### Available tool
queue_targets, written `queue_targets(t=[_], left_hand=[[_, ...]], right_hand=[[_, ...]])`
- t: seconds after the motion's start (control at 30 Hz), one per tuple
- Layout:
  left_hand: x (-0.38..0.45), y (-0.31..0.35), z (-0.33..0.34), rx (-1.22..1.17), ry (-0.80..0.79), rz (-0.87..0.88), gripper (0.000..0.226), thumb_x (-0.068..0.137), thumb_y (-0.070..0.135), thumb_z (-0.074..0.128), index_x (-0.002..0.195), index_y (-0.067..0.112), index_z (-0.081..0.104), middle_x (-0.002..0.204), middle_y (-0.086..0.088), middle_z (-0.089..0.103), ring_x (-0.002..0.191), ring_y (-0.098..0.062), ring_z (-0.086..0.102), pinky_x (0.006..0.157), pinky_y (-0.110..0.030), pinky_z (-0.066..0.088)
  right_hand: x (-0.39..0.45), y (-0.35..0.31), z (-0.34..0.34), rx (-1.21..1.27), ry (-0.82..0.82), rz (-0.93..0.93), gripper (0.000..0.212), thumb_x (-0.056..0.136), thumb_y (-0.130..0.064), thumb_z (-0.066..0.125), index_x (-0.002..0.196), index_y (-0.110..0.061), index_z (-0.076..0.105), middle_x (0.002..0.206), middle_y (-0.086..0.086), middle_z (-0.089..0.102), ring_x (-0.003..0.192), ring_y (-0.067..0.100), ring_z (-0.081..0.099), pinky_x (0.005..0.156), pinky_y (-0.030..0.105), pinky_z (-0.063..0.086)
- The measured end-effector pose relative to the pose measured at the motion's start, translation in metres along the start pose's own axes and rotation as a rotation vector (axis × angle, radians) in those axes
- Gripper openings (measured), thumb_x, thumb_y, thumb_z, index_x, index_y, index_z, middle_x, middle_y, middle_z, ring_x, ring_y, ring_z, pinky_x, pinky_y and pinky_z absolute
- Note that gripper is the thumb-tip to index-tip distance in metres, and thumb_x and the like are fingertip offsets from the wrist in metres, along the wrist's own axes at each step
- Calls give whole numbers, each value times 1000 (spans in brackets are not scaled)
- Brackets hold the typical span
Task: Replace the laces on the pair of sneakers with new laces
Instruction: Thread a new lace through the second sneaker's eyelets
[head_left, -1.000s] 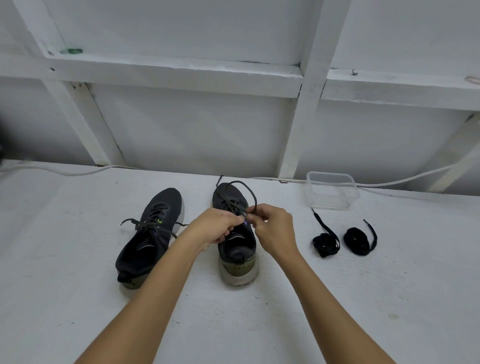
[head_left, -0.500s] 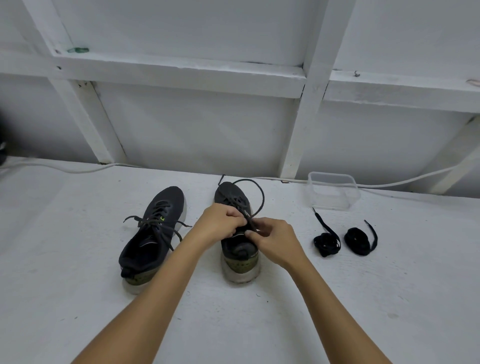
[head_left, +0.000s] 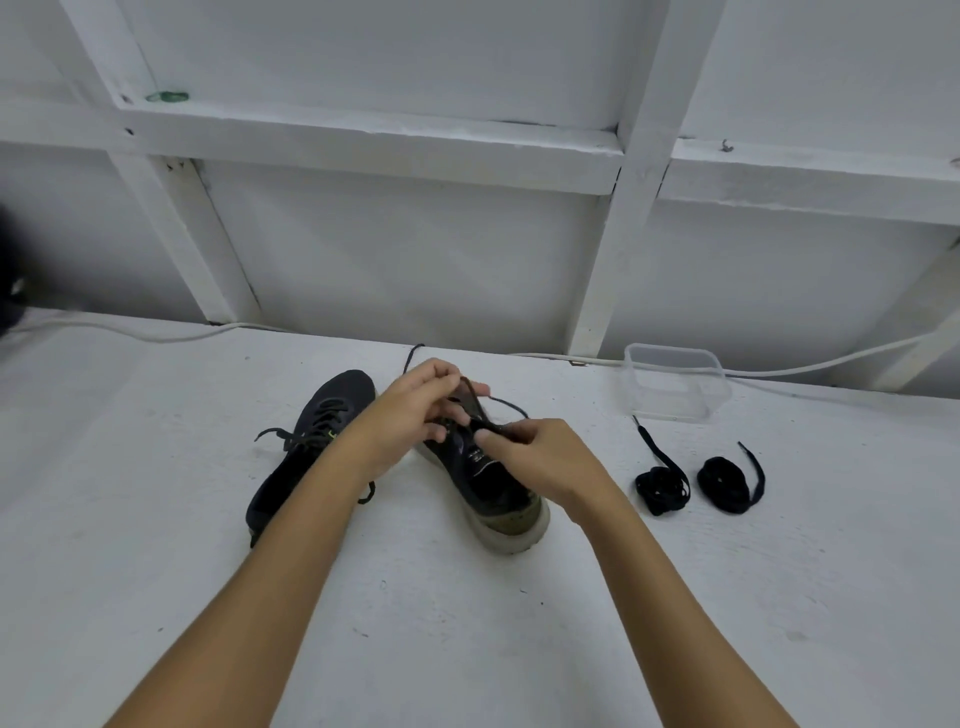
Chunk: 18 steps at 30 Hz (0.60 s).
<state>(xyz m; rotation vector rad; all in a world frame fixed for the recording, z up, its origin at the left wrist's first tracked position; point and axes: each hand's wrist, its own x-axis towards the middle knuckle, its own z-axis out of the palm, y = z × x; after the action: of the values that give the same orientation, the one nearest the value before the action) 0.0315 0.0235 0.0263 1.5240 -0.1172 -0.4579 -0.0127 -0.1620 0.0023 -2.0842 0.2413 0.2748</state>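
Two dark sneakers lie on the white table. The right sneaker (head_left: 493, 493) sits in the middle, heel toward me and turned a little to the right. My left hand (head_left: 410, 415) pinches its dark old lace (head_left: 470, 397) above the eyelets. My right hand (head_left: 540, 457) grips the shoe at the tongue and pinches the lace there. The left sneaker (head_left: 311, 441) lies beside it, still laced, partly hidden by my left forearm. Two coiled black new laces (head_left: 662, 483) (head_left: 727, 483) lie to the right.
A clear plastic container (head_left: 675, 382) stands at the back right, near the wall. A white cable (head_left: 156, 335) runs along the table's back edge. White wooden framing rises behind the table.
The right sneaker has turned, its heel swinging to the right. My left hand has risen with the lace, and my right hand has shifted right along the shoe.
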Motion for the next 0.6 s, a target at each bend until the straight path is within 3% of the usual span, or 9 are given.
queue_targets(t=[0.07, 0.2, 0.33, 0.37, 0.4, 0.5, 0.53, 0.6], left_hand=[[2, -3, 5, -70, 28, -36, 16, 109, 21, 39, 97, 15, 48, 104, -6, 76, 77, -16, 68, 57, -23, 46], [5, -3, 5, -5, 101, 11, 18, 107, 19, 43, 95, 13, 54, 80, -2, 72, 73, -16, 68, 63, -23, 53], [4, 15, -2, -624, 280, 128, 23, 103, 12, 45, 82, 13, 52, 58, 3, 51, 53, -10, 46, 51, -18, 39], [4, 19, -5, -637, 320, 134, 22, 102, 14, 46, 81, 13, 53, 55, 4, 45, 51, -9, 40, 49, -18, 34], [2, 21, -8, -475, 366, 130, 22, 102, 18, 49, 82, 13, 56, 55, 4, 42, 52, -10, 38, 50, -19, 33], [-6, 13, -11, 551, 328, 58, 20, 91, 43, 68, 86, 23, 71, 64, 2, 51, 59, -8, 46, 57, -22, 39], [-6, 9, -10, 744, 261, 49, 21, 86, 47, 73, 85, 26, 73, 64, 5, 53, 57, -4, 46, 55, -19, 37], [-4, 3, -2, 879, 168, 54, 18, 80, 46, 79, 83, 28, 77, 60, 10, 54, 53, -1, 47, 49, -14, 33]], right_hand=[[-4, -2, 11, -140, -10, -21, 41, 79, -58, 73, 107, -28, 72, 92, -10, 71, 85, 8, 66, 66, 21, 50], [-6, 5, 24, -244, 88, -52, 54, 74, -54, 78, 121, -28, 68, 99, -10, 69, 88, 10, 64, 70, 21, 48], [-4, 4, 23, -218, 88, -56, 49, 80, -49, 76, 123, -27, 68, 96, -11, 66, 87, 12, 63, 73, 23, 49], [-4, 4, 23, -210, 87, -55, 50, 81, -49, 76, 125, -26, 67, 97, -10, 66, 88, 13, 63, 74, 23, 50], [-3, 4, 23, -204, 86, -52, 50, 82, -49, 76, 125, -25, 67, 97, -10, 65, 89, 13, 63, 75, 24, 51], [-1, 5, 23, -205, 91, -49, 45, 82, -49, 76, 120, -26, 69, 93, -10, 66, 86, 13, 64, 73, 24, 52], [0, 6, 24, -210, 96, -54, 44, 82, -50, 76, 118, -26, 70, 92, -9, 67, 85, 12, 64, 70, 23, 50], [0, 6, 24, -210, 103, -65, 43, 81, -53, 75, 113, -25, 71, 92, -8, 70, 82, 12, 64, 65, 22, 47]])
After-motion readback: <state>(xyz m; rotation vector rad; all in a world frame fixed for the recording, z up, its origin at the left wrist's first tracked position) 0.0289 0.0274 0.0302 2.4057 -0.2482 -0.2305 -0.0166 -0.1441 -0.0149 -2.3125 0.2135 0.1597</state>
